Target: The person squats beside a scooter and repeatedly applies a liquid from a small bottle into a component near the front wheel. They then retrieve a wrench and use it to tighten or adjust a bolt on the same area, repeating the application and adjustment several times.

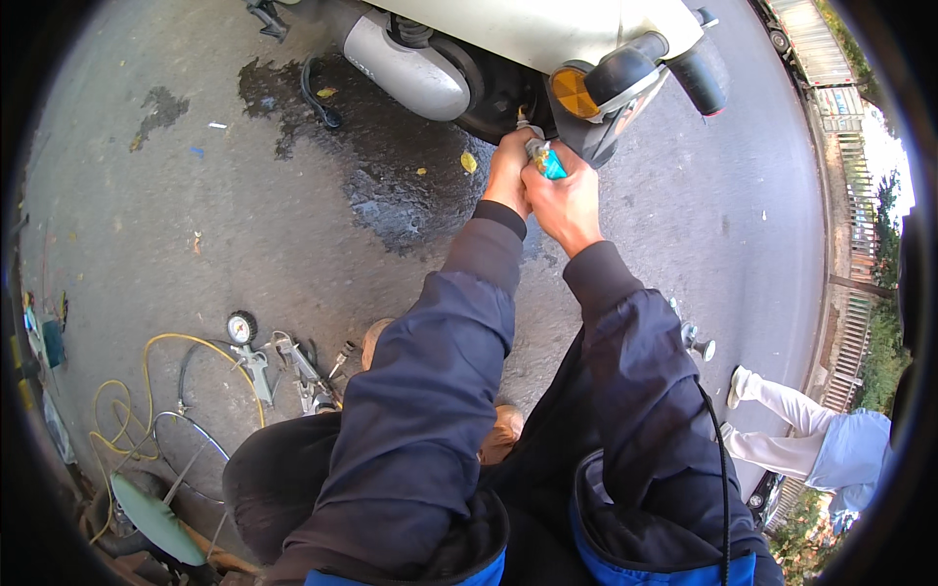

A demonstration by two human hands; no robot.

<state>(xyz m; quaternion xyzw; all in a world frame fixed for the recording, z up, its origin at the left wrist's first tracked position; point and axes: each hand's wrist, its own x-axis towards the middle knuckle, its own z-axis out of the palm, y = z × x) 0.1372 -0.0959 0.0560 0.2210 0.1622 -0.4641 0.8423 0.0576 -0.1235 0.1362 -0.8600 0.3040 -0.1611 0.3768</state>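
Note:
Both my arms reach forward to the dark rear wheel (pixel 486 115) of a pale scooter (pixel 547 29). My right hand (pixel 569 200) is closed around a small tube (pixel 550 164) with a shiny, teal-coloured surface. Right beside it, my left hand (pixel 508 174) is also closed, its fingers at the wheel near a whitish tip (pixel 526 124). What the left fingers grip is hidden. An amber turn signal (pixel 574 93) sits just above my hands. A silver engine cover (pixel 405 73) is to their left.
Wet, dark ground (pixel 401 200) spreads under the scooter, with a black curved hose piece (pixel 313 93) on it. At lower left lie a pressure gauge (pixel 241 327), metal tools (pixel 303 366) and a yellow hose (pixel 147 371). A person in pale trousers (pixel 782 425) walks at right.

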